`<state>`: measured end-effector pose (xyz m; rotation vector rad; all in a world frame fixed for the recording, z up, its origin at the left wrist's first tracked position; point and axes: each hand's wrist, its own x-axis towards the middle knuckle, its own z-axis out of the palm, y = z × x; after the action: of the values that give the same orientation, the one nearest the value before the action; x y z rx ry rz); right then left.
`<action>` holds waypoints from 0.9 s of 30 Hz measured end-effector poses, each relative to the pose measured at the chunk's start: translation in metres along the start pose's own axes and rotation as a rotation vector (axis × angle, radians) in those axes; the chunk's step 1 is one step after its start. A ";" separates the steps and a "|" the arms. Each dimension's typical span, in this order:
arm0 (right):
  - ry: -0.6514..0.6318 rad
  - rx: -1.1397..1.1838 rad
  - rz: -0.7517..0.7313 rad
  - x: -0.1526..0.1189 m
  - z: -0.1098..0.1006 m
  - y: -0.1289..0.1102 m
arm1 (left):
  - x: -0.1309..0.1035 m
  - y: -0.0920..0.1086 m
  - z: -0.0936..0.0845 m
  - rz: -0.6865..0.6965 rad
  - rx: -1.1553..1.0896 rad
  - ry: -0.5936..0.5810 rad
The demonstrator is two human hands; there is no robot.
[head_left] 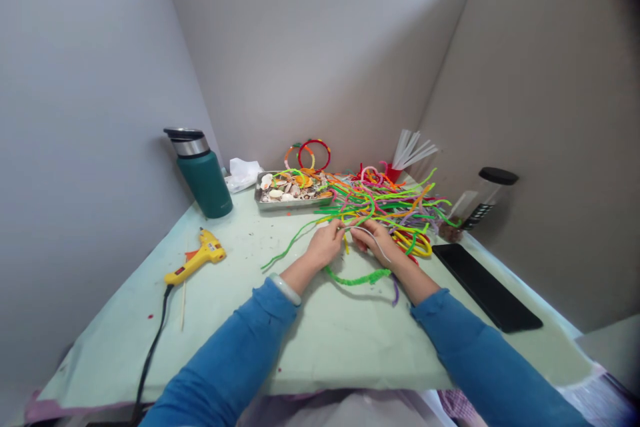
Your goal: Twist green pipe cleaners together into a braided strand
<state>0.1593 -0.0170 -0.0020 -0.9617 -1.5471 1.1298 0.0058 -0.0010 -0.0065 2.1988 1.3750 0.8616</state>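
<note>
My left hand (326,241) is closed in a pinch at the middle of the table, on a thin pale wire (373,238). Close to its right, my right hand (373,238) has its fingers curled at the same wire, which arcs over them toward the wrist. Below both hands lies a fuzzy green pipe cleaner strip (357,279), with a short purple one (396,291) by the right wrist. A long green stem (290,250) runs out to the left of my left hand. Behind the hands is a pile of colourful pipe cleaners (395,199).
A yellow glue gun (197,260) and a green bottle (204,180) are at left. A metal tray (295,203) of shells sits at the back, near two rings (315,155). At right are a black slab (485,287), a clear jar (484,200) and a red cup (394,173) of white sticks.
</note>
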 end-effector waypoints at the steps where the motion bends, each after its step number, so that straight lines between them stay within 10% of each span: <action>1: 0.005 0.017 0.010 0.000 0.000 0.000 | 0.000 0.000 0.000 -0.002 -0.003 -0.002; 27: -0.007 -0.130 0.091 0.004 -0.007 0.008 | 0.003 -0.002 -0.003 0.037 0.023 0.001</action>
<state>0.1655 -0.0099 -0.0081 -1.1259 -1.6122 1.1066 0.0036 0.0022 -0.0050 2.2479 1.3555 0.8633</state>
